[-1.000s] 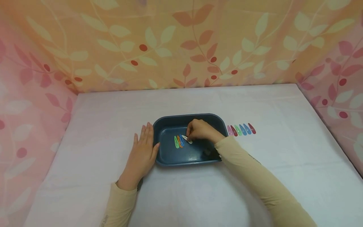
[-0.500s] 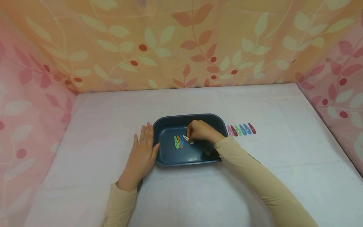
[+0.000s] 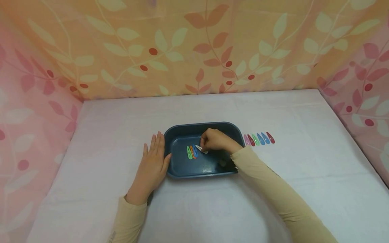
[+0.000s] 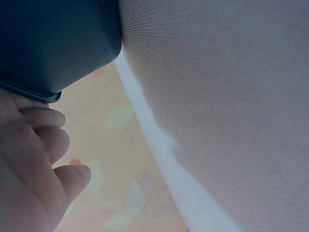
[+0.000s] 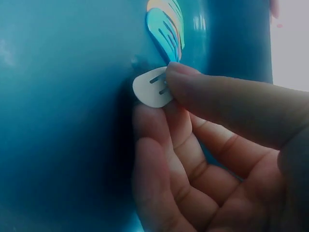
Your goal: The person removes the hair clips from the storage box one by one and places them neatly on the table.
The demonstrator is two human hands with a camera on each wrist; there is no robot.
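Note:
Inside a dark blue tray (image 3: 203, 170), my right hand (image 3: 214, 139) pinches a white snap hair clip (image 5: 150, 89) between thumb and fingers. Left of it, on the tray floor, a green hair clip (image 3: 189, 153), an orange hair clip (image 3: 192, 156) and a blue hair clip (image 3: 195, 151) lie side by side. In the right wrist view the blue clip (image 5: 161, 31) partly covers the others. My left hand (image 3: 153, 164) rests against the tray's left side with its fingers straight. The left wrist view shows those fingers by the tray rim (image 4: 34, 94).
To the right of the tray, a row of several hair clips lies on the white cloth (image 3: 304, 145), among them a pink clip (image 3: 246, 140), a light green clip (image 3: 255, 139) and a dark red clip (image 3: 270, 137). A patterned curtain (image 3: 194, 47) hangs behind the table.
My right hand stays in nearly the same spot, still pinching the white clip, whose tilt shifts slightly. The left hand and the tray have not visibly moved.

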